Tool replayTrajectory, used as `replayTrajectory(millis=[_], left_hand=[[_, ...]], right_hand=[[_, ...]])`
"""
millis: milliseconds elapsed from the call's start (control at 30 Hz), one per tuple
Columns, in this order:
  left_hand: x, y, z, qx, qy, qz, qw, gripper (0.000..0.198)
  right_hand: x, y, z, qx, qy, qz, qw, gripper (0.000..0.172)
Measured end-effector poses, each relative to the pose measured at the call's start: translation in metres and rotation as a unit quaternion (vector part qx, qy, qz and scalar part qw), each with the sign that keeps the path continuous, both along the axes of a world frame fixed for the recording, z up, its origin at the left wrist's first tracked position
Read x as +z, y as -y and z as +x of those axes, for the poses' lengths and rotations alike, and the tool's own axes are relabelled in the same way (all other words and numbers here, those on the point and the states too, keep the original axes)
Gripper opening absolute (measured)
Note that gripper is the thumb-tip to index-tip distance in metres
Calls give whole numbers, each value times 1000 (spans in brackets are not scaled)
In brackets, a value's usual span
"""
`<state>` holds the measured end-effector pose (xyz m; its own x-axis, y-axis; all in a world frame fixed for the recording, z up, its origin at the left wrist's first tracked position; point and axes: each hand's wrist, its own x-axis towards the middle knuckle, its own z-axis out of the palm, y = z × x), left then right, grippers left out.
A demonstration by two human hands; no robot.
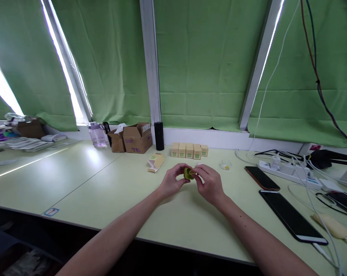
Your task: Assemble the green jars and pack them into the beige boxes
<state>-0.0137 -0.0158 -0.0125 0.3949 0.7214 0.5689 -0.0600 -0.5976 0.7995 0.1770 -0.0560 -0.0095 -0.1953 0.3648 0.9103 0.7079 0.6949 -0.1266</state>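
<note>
A small olive-green case [187, 173], hollow on the side that shows, is held above the table between my two hands. My left hand [173, 179] is closed, thumb and fingers gripping the case from the left. From the right, my right hand [208, 181] pinches at its edge; whether a separate small piece sits in those fingertips I cannot tell. Beyond my hands stands a row of several small tan boxes [190, 150] with green labels. An opened tan carton [155, 162] lies left of them, and a small clear plastic bag [225, 165] lies to the right.
Cardboard boxes [137, 138], a black cylinder [159, 136] and a lilac bottle [97, 135] line the back. At right lie a phone [262, 178], a tablet [292, 215], a power strip [288, 174] and loose cables. Another person's fingers show at the far left edge.
</note>
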Motion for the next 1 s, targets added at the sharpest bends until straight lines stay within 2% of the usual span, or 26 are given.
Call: replayTrajectory(millis=[133, 400, 1000], left_hand=[[3, 4, 0, 19, -15, 24, 999, 44], [0, 3, -1, 65, -66, 80, 992, 47], [9, 11, -2, 79, -91, 123, 985, 47]], right_hand=[[3, 2, -1, -58, 50, 32, 997, 18], [4, 1, -3, -88, 98, 50, 990, 19], [2, -2, -1, -69, 119, 62, 989, 25]])
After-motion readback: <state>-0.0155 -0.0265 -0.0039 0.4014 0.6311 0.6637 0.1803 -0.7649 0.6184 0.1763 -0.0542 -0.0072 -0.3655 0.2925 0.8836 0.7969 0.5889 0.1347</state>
